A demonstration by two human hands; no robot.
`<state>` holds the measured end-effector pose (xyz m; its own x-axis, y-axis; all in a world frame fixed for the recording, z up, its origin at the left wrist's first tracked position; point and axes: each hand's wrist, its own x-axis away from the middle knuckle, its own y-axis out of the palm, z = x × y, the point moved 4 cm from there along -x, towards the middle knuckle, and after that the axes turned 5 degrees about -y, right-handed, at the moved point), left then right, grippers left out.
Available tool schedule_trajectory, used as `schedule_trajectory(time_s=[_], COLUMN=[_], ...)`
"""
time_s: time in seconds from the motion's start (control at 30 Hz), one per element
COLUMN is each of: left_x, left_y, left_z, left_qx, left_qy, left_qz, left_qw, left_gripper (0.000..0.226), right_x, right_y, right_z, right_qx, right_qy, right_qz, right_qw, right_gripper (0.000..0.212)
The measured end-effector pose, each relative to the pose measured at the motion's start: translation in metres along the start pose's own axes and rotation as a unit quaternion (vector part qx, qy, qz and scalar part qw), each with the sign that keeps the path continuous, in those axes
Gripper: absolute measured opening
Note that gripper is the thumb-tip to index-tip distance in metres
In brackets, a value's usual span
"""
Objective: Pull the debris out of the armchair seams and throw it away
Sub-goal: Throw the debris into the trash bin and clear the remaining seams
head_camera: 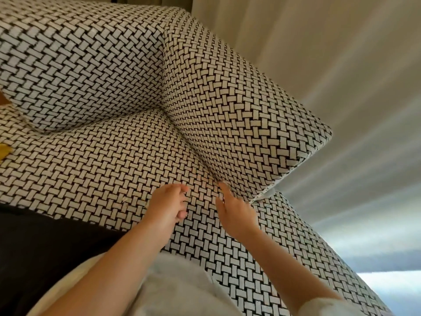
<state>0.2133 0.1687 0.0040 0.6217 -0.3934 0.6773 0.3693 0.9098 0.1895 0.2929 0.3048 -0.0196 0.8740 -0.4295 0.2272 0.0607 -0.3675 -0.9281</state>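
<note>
The armchair point(91, 65) has a side seam point(193, 151) running up-left, away from both hands; the right hand point(234, 210) is nearer, fingers straight, forefinger at the seam's near end; the left hand point(168, 204) is loosely curled, seemingly empty; debris in the seam is hidden; a pale speck point(124, 200) lies on the seat point(102, 160).

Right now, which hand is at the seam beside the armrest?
The right hand: its forefinger reaches the seam under the armrest. The left hand is over the seat, fingers curled.
</note>
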Motion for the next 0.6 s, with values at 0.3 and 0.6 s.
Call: schedule_trajectory(time_s=[0.3, 0.6], left_x=[-0.002, 0.005], left_y=[-0.008, -0.016], left_z=[-0.007, -0.007], left_qx=[-0.122, -0.146], left_qy=[-0.02, -0.006], left_qz=[-0.058, -0.046], left_qw=[0.991, 0.988], left_gripper=[0.023, 0.024], right_x=[-0.042, -0.043], right_y=[0.009, 0.007], right_z=[0.013, 0.011], right_qx=[0.236, 0.261], right_qy=[0.078, 0.063], right_qz=[-0.128, -0.158], right_qw=[0.96, 0.95], right_gripper=[0.057, 0.029])
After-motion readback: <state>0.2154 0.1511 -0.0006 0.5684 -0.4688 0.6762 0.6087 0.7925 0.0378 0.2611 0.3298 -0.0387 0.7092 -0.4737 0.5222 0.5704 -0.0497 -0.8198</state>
